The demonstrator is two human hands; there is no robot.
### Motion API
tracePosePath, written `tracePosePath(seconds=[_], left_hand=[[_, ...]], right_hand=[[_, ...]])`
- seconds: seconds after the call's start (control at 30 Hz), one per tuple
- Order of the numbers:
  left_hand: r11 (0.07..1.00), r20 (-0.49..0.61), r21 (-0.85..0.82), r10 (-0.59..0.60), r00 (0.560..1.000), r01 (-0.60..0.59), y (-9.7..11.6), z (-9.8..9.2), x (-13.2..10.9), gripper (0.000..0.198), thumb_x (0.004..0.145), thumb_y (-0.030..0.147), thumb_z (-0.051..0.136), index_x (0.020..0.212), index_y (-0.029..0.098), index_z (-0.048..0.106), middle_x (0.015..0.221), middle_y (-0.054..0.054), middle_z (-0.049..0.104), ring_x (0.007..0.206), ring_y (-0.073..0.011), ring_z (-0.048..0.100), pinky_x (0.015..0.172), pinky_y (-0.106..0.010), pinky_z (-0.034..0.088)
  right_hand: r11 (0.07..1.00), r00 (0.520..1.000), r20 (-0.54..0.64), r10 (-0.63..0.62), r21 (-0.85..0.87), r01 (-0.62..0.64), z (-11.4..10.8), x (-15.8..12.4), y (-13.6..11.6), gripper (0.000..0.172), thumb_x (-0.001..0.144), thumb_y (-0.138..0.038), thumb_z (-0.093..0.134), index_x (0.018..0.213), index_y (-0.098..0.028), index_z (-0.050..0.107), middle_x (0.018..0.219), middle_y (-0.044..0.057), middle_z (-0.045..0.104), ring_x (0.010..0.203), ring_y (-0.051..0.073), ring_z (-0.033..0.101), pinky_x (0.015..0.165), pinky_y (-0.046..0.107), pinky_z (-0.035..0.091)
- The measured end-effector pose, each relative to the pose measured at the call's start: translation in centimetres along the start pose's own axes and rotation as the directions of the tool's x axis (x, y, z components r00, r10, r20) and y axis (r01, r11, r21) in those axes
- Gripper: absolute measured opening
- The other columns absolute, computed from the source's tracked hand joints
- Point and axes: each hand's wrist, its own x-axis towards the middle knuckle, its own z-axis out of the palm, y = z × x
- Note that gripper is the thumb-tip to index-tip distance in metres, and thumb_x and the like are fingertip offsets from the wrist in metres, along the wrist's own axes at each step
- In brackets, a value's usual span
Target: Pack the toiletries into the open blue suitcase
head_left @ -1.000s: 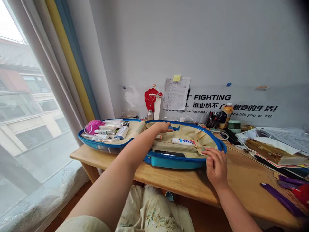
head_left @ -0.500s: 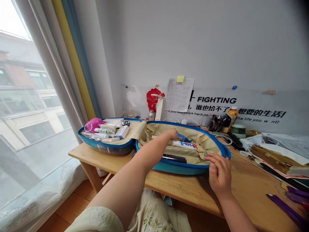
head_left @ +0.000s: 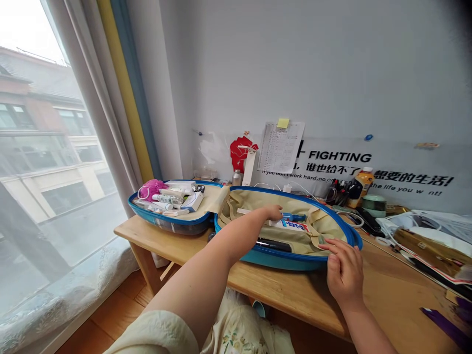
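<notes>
A blue suitcase (head_left: 295,263) lies open on the wooden table, its right half lined in beige. My left hand (head_left: 274,212) reaches into this half, with fingers curled on the end of a translucent blue item (head_left: 294,217) whose kind I cannot make out. Just in front of it lies a white toothpaste tube (head_left: 289,225) with blue and red print. A black cylindrical item (head_left: 275,245) rests along the near wall. At the near right rim, my right hand (head_left: 344,268) has its fingers stretched out beside a beige strap (head_left: 314,226), holding nothing.
The suitcase's left half (head_left: 173,226) bears a pink bath puff (head_left: 153,188), a small white box (head_left: 192,201) and several tubes. On the right of the table (head_left: 391,290) are an orange bottle (head_left: 363,184), a green jar (head_left: 374,205), cables and a golden-brown pouch (head_left: 429,246). A window stands at left.
The blue item, tilted before, now lies flatter behind the toothpaste, and my left hand is lower with it. My right hand stays at the rim. The whole view has shifted slightly.
</notes>
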Motion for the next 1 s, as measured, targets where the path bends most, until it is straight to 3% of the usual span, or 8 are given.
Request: tracePosePath(seconds=[0.13, 0.27, 0.37, 0.47, 0.57, 0.77, 0.9, 1.0], left_hand=[[0.998, -0.091, 0.033, -0.052, 0.994, 0.055, 0.8, -1.0, -0.6, 0.037, 0.095, 0.037, 0.059, 0.126, 0.018, 0.057, 0.128, -0.01, 0.059, 0.109, -0.0221, 0.061, 0.091, -0.044, 0.054], [0.989, -0.236, 0.095, -0.089, 0.968, 0.115, -0.6, -5.3, -1.2, 0.039, 0.095, 0.039, 0.058, 0.128, 0.019, 0.056, 0.13, -0.01, 0.058, 0.111, -0.0227, 0.06, 0.093, -0.045, 0.053], [0.96, -0.328, 0.182, -0.143, 0.934, 0.212, -4.8, -10.1, -3.0, 0.038, 0.096, 0.038, 0.057, 0.129, 0.02, 0.056, 0.133, -0.011, 0.056, 0.113, -0.0231, 0.059, 0.096, -0.046, 0.052], [0.886, -0.398, 0.298, -0.224, 0.89, 0.356, -10.9, -14.7, -6.3, 0.043, 0.094, 0.038, 0.06, 0.132, 0.019, 0.054, 0.138, -0.011, 0.052, 0.121, -0.0268, 0.055, 0.101, -0.052, 0.048], [0.771, -0.434, 0.393, -0.325, 0.841, 0.501, -17.1, -17.7, -10.1, 0.043, 0.093, 0.038, 0.06, 0.131, 0.019, 0.055, 0.14, -0.011, 0.051, 0.125, -0.0281, 0.052, 0.104, -0.054, 0.044], [0.621, -0.382, 0.522, -0.444, 0.811, 0.585, -25.0, -19.5, -13.5, 0.051, 0.091, 0.042, 0.061, 0.137, 0.021, 0.052, 0.144, -0.015, 0.05, 0.135, -0.0331, 0.043, 0.109, -0.057, 0.036], [0.605, -0.319, 0.57, -0.46, 0.828, 0.556, -27.1, -19.7, -12.5, 0.049, 0.086, 0.029, 0.068, 0.133, 0.025, 0.056, 0.142, -0.016, 0.053, 0.135, -0.034, 0.043, 0.107, -0.051, 0.038], [0.632, -0.289, 0.577, -0.435, 0.853, 0.517, -27.7, -20.0, -11.5, 0.043, 0.09, 0.035, 0.064, 0.129, 0.019, 0.057, 0.137, -0.013, 0.055, 0.126, -0.0293, 0.052, 0.104, -0.052, 0.044]], right_hand=[[1.0, 1.0, 0.008, 0.017, 0.018, -0.017, 0.0, 0.1, 0.0, 0.034, 0.097, -0.033, 0.035, 0.09, -0.023, 0.067, 0.1, 0.008, 0.069, 0.104, 0.024, 0.062, 0.104, 0.047, 0.035], [1.0, 1.0, 0.009, 0.017, 0.003, -0.017, 0.0, 0.1, 0.0, 0.038, 0.098, -0.035, 0.033, 0.088, -0.023, 0.067, 0.099, 0.008, 0.069, 0.104, 0.024, 0.062, 0.103, 0.047, 0.035], [1.0, 1.0, 0.0, -0.002, -0.005, 0.002, -0.1, 0.1, 0.1, 0.036, 0.098, -0.033, 0.033, 0.09, -0.022, 0.067, 0.099, 0.008, 0.069, 0.103, 0.024, 0.062, 0.103, 0.046, 0.035], [1.0, 1.0, 0.007, -0.013, -0.012, 0.014, -0.1, 0.1, 0.2, 0.032, 0.096, -0.03, 0.035, 0.092, -0.023, 0.067, 0.1, 0.008, 0.069, 0.104, 0.024, 0.062, 0.104, 0.047, 0.035], [1.0, 1.0, 0.017, -0.017, -0.025, 0.018, -0.2, 0.0, 0.3, 0.029, 0.095, -0.029, 0.037, 0.093, -0.024, 0.066, 0.101, 0.008, 0.069, 0.104, 0.025, 0.063, 0.104, 0.047, 0.036], [0.999, 1.0, -0.002, -0.005, -0.039, 0.005, -0.3, 0.0, 0.5, 0.029, 0.094, -0.032, 0.037, 0.089, -0.025, 0.065, 0.097, 0.008, 0.07, 0.098, 0.025, 0.065, 0.101, 0.047, 0.04], [0.997, 1.0, 0.018, 0.008, -0.074, -0.006, -0.3, -0.3, 0.8, 0.031, 0.093, -0.035, 0.036, 0.089, -0.026, 0.066, 0.097, 0.008, 0.07, 0.099, 0.027, 0.066, 0.101, 0.048, 0.04], [0.997, 1.0, 0.015, 0.0, -0.078, 0.001, -0.4, -0.3, 0.7, 0.03, 0.093, -0.034, 0.037, 0.09, -0.026, 0.065, 0.097, 0.009, 0.071, 0.1, 0.027, 0.066, 0.1, 0.048, 0.04]])
